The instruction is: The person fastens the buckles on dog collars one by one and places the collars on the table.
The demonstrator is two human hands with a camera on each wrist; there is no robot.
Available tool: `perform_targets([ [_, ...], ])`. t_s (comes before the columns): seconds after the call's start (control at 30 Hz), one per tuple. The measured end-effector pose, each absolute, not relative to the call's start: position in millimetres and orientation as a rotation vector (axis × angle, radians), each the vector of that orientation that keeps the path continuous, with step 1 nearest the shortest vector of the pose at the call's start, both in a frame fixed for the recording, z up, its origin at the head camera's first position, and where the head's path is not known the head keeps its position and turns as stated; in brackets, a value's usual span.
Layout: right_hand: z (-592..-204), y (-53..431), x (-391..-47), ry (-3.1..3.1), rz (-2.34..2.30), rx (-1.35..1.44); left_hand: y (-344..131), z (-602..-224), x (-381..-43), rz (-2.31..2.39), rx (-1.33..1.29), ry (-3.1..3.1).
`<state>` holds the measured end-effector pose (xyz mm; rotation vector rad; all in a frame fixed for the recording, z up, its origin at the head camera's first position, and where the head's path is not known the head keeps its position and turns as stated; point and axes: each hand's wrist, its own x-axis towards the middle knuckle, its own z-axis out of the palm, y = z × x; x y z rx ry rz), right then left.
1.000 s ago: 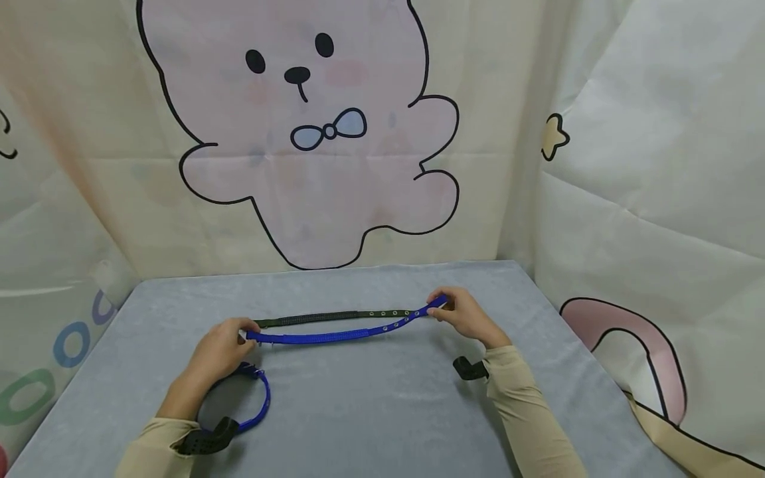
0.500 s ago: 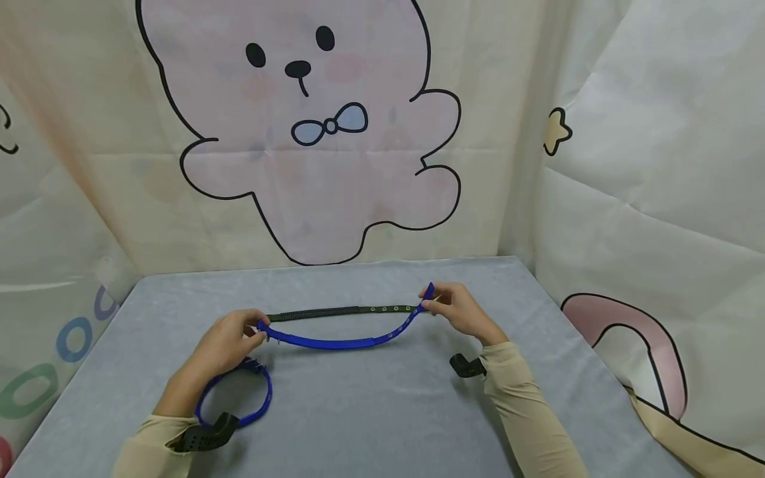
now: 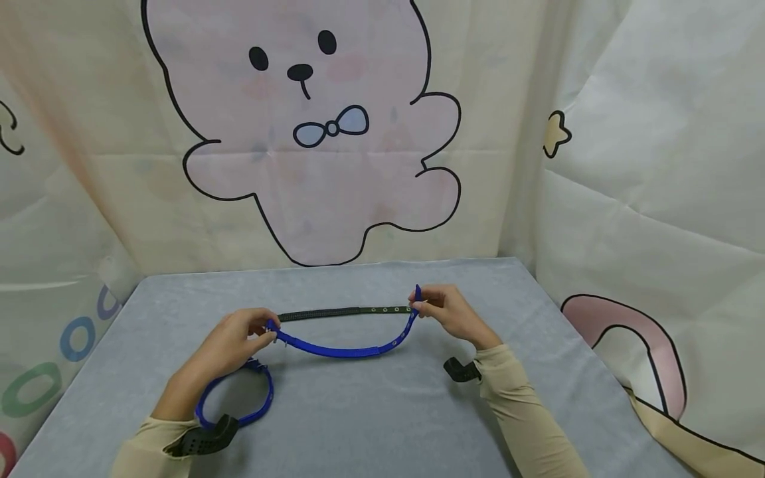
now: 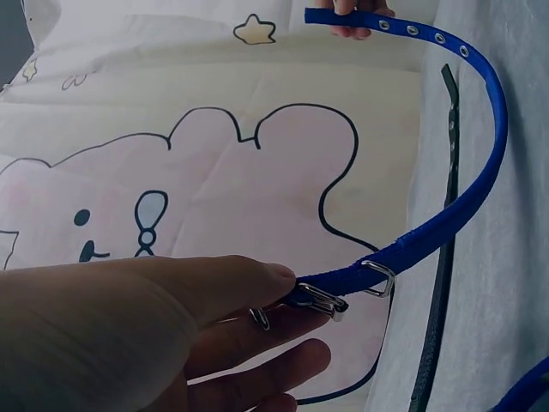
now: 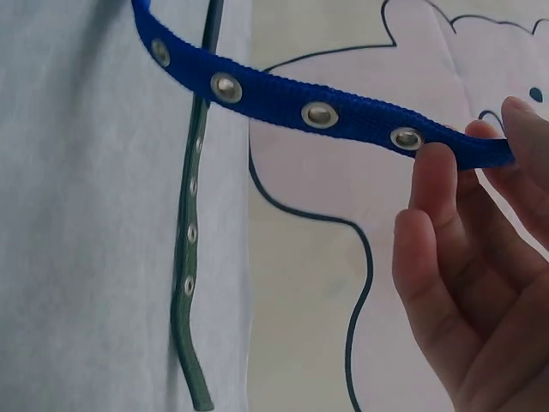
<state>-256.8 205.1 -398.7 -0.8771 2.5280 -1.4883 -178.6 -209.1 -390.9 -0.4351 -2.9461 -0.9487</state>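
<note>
A blue pet collar (image 3: 346, 353) hangs in a sagging curve between both hands, just above the table. My left hand (image 3: 236, 338) pinches its buckle end between thumb and index finger; the metal buckle (image 4: 322, 300) and a metal ring (image 4: 379, 279) show in the left wrist view. At the other end, my right hand (image 3: 457, 312) pinches the strap near its tip, beside a row of metal eyelets (image 5: 320, 114). Behind it a dark green collar (image 3: 335, 313) lies stretched out on the table. A second blue collar (image 3: 270, 392), closed into a loop, lies by my left wrist.
A grey-blue cloth covers the table (image 3: 370, 425). Pale printed curtains (image 3: 478, 219) stand behind it and along both sides. Black wrist cameras (image 3: 209, 437) are strapped over the sleeves.
Both hands have come closer together, so the held blue collar has gone from nearly straight to a deeper sag. Its right tip now points up. The other collars stay put.
</note>
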Motion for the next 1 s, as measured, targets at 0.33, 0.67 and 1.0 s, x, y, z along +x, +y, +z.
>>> perform_targets([
  [0.33,-393.9,182.4,-240.0,2.482,-1.419,-0.97,-194.5,-384.2,-173.2,-1.073,-0.511,-2.868],
  [0.67,-387.9,162.1,-219.3,2.401,-1.412,-1.024,-183.3,-380.1,-160.2,-1.103,-0.547,-2.79],
  [1.0,-397.3,152.4,-218.8,2.308,-1.37,-1.046,-165.3,-390.2,-162.9,-1.287,-0.576,-2.754],
])
